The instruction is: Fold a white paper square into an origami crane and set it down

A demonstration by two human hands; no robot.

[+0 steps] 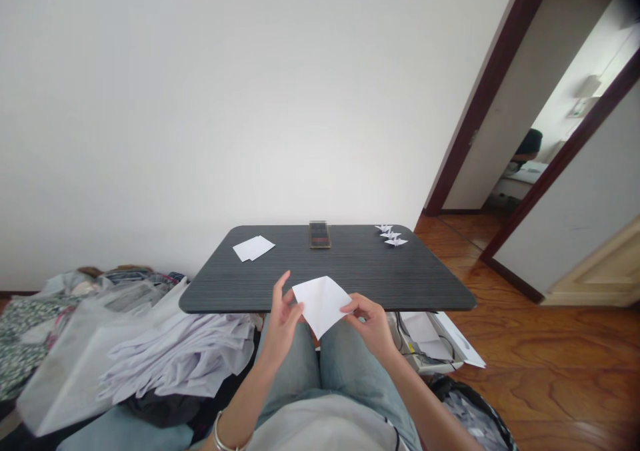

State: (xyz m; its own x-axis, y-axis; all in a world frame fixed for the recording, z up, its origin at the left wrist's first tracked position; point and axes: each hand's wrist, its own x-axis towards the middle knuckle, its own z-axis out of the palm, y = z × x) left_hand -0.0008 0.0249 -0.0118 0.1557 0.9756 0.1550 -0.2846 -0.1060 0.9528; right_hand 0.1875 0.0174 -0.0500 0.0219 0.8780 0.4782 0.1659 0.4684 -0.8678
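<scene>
A white square of paper with a faint crease down its middle is held up in front of the table's near edge, one corner pointing down. My left hand pinches its left corner between thumb and fingers, the index finger raised. On the opposite corner, my right hand grips the sheet between thumb and fingers. Beyond them, white paper sheets lie overlapping at the table's left. Three small folded paper cranes stand in a row at the far right.
The dark table stands against a white wall. A phone-like object lies at its back edge. Piled white cloth is at left, a white box with cables below right, and a black-rimmed bag on the floor.
</scene>
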